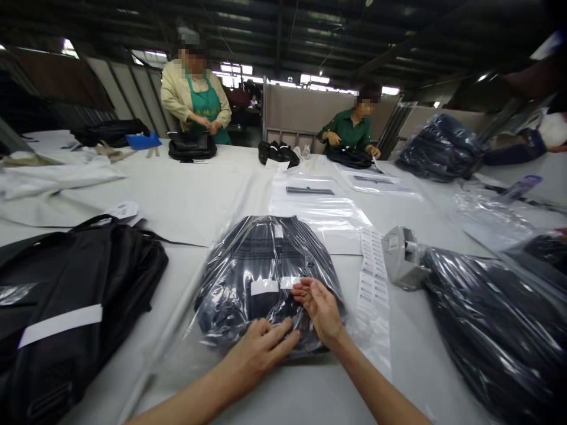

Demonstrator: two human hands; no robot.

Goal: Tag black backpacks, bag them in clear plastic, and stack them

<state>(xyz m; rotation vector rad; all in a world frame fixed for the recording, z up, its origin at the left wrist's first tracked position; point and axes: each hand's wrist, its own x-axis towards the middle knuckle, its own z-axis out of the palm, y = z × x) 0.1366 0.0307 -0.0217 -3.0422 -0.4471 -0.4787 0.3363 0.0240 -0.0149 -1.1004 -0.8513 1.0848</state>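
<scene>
A dark backpack (261, 254) in a clear plastic bag (212, 321) lies on the white table in front of me. White bands (264, 287) show through the film across its straps. My left hand (261, 348) rests on the near part of the bag, fingers stretched over the plastic. Just right of it, my right hand (321, 310) is over the bag's right side, fingertips beside a white band. Its fingers are loosely bent, with nothing visible in them. A sheet of printed labels (372, 271) lies to the right of the bag.
An unwrapped black backpack (84, 283) lies at left. On the right are a grey dispenser (405, 257) and another bagged backpack (491, 319). Flat clear bags (319, 206) lie beyond. Across the table, two people handle black bags (192, 146); wrapped bags (440, 147) are piled far right.
</scene>
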